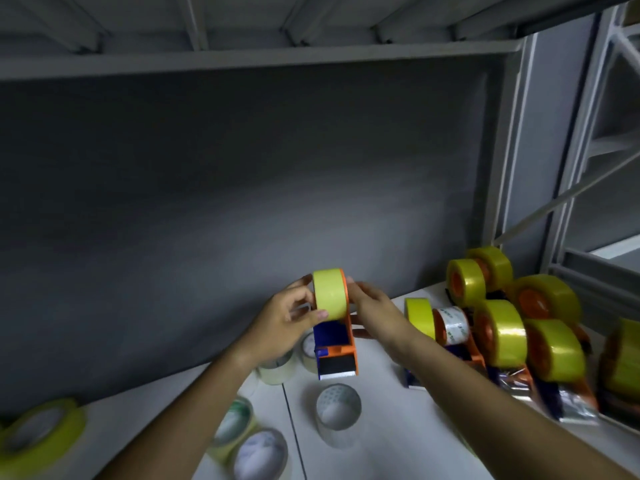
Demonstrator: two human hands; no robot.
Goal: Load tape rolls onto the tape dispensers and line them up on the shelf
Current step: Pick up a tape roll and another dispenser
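1. The left hand point(289, 318) is pinching the yellow tape roll point(329, 294), its thumb lying across the near face of the roll and its fingers curling behind the left side.
2. The right hand point(375, 306) is gripping the orange and blue tape dispenser point(337, 344) from the right, fingers reaching to the orange hub beside the roll.
3. The yellow roll is sitting upright on the dispenser's wheel, and the dispenser is being held just above the white shelf point(377, 455), its blade end pointing toward the near edge.
4. To the right, a row of loaded dispensers point(498, 330) is standing close together on the shelf, most carrying yellow rolls and one carrying a clear roll point(452, 323).
5. Loose clear tape rolls point(337, 414) are lying flat on the shelf near and left of the held dispenser.
6. A yellow-green roll point(41, 434) is lying at the near left corner, blurred.
7. A grey back panel point(242, 185) is rising behind everything.
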